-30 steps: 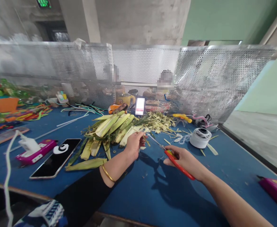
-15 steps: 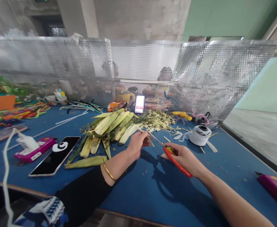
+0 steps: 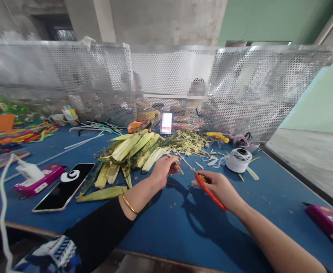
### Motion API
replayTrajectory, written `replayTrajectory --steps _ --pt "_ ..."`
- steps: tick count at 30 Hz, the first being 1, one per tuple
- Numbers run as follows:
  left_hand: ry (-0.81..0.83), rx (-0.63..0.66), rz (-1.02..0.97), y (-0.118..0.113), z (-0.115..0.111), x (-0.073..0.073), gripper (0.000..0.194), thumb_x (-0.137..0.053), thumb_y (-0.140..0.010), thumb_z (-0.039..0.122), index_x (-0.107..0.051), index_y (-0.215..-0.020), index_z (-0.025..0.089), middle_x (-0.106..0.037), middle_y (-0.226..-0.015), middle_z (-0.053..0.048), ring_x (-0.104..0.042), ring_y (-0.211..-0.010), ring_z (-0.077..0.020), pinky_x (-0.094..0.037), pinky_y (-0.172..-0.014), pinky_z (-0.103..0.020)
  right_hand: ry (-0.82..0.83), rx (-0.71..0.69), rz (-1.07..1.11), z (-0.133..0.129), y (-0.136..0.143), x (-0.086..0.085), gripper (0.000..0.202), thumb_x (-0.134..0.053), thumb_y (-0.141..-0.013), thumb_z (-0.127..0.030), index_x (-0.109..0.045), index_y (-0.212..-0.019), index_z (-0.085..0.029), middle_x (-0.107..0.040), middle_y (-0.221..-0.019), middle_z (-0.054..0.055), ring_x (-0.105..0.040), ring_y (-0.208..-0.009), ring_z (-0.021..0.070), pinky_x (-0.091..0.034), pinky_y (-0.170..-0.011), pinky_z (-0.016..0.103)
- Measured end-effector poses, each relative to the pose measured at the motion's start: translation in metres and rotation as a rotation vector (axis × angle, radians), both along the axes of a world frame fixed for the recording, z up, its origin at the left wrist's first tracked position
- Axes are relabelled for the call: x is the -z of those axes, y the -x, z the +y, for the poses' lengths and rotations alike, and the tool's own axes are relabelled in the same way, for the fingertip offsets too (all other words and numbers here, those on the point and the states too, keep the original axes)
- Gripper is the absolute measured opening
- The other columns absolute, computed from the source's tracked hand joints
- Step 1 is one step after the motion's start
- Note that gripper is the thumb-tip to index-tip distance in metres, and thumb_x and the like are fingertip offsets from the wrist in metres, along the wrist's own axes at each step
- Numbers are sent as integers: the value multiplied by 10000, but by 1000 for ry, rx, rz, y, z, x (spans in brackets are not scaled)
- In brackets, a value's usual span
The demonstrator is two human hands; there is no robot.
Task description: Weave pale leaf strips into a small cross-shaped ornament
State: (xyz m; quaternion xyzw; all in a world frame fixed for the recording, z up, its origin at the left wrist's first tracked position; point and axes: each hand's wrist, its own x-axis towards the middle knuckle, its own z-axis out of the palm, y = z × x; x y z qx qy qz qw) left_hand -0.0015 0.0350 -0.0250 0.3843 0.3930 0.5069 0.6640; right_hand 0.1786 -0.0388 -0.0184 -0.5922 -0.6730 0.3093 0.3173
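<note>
The left hand [image 3: 164, 170] has its grip clamped on a thin husk strip [image 3: 181, 169], pinched between thumb and fingers above the worktop [image 3: 161, 227]. The right hand's [image 3: 216, 185] grip is wrapped round the red-handled scissors [image 3: 211, 193], blades pointing towards the strip. Just beyond lies a heap of shredded scraps [image 3: 187, 143], so a fair share of husk looks already cut; the strip is in hand, and the pile of broad husks [image 3: 135, 148] beside the left hand appears uncut, as does a loose husk [image 3: 102, 194] nearer the edge. At the far left, a small tub [image 3: 58, 120] stands near the perforated screen [image 3: 169, 68]; it seems to hold white and yellow items, though blur hides what they are.
</note>
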Motion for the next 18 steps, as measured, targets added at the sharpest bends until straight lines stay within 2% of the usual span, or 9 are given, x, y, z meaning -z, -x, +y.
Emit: replayTrajectory --steps 4,7,10,13,16,18 --pt "-16 60 -29 4 2 -3 128 -621 -824 234 -664 -806 114 -673 -755 -55 -568 -569 -93 -530 -585 -242 -16 67 114 5 -4 0 596 -642 -675 -651 -629 -998 -150 -461 -591 -41 -374 -529 112 -329 -500 250" --pt "-71 97 -2 6 3 -5 131 -675 -787 252 -658 -797 122 -691 -810 -71 -579 -616 -93 -506 -601 -221 -50 50 176 7 -9 -2 668 -639 -668 -666 -588 -1093 -153 -444 -602 -48 -391 -532 119 -349 -502 258" --pt "-142 81 62 8 3 -5 193 -738 -722 302 -631 -755 144 -710 -856 -73 -573 -642 -90 -461 -590 -196 -113 20 183 7 -12 -4 649 -627 -692 -657 -573 -1123 -174 -447 -630 -42 -425 -578 132 -381 -533 259" --pt "-171 73 103 10 3 -5 239 -770 -662 333 -637 -751 156 -716 -842 -68 -578 -650 -98 -433 -586 -196 -136 56 126 7 -16 -2 608 -648 -699 -617 -591 -1118 -179 -495 -664 -26 -455 -612 140 -401 -574 266" --pt "-159 77 136 11 3 -6 234 -764 -637 333 -679 -768 159 -708 -779 -57 -578 -626 -107 -414 -573 -206 -133 95 60 9 -21 -1 580 -680 -697 -572 -615 -1126 -187 -538 -691 -13 -491 -642 152 -418 -606 273" --pt "-158 90 171 12 3 -7 216 -743 -644 340 -699 -750 157 -703 -750 -59 -567 -606 -110 -403 -563 -212 -91 44 47 10 -24 -1 581 -664 -712 -572 -618 -1142 -182 -521 -666 -20 -483 -623 150 -405 -580 270"
